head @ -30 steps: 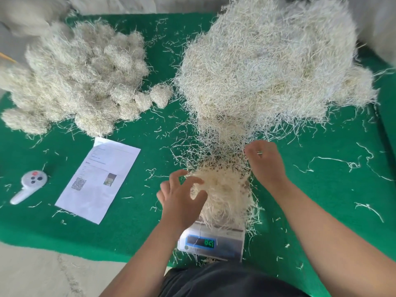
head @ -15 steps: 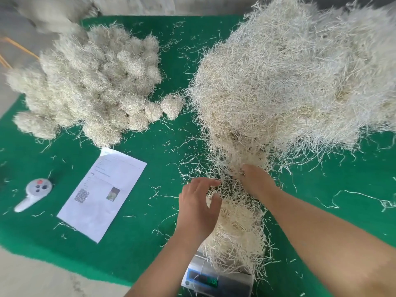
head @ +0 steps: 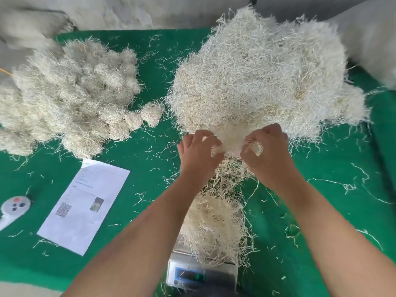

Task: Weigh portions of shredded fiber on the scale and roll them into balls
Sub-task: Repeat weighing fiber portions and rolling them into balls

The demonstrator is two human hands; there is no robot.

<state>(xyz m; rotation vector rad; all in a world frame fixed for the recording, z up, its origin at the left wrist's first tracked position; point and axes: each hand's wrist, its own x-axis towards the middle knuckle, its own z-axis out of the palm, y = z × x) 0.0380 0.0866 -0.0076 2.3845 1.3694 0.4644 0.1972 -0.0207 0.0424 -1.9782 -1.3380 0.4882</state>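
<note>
Both hands are reaching into the near edge of the big loose fiber heap (head: 263,78) on the green desk (head: 321,211). The left hand (head: 198,151) and right hand (head: 266,148) are each curling their fingers around the same pale tuft (head: 230,140), which is stretching crosswise between them. Nearer the person, a shaggy portion (head: 214,226) is sitting on the scale (head: 201,273), its long axis running toward the heap. The rolled balls (head: 70,97) are lying piled at the left.
</note>
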